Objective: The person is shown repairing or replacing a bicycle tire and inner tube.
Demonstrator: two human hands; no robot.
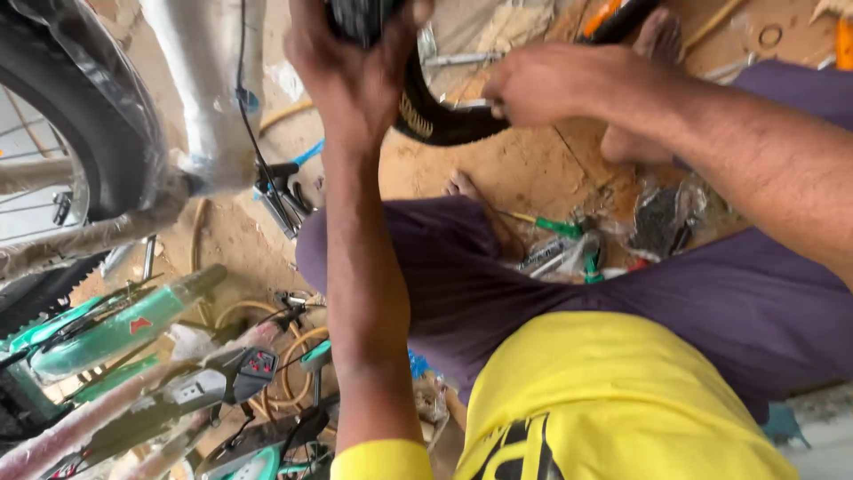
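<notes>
Black tyre [435, 116] curving between both hands, long arc running left to right. Left hand [355, 76] clamped over its upper end, fingers curled tight. Right hand [546, 84] just beside, pinching a thin metal piece [466, 105] against the rubber.

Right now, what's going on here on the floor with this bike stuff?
A person sits on the dusty floor working on a black bicycle tyre. The left hand grips its top edge, while the right hand presses a metal tool against it. Green-handled tools lie between the legs; wrapped bicycle frames stand alongside.
</notes>
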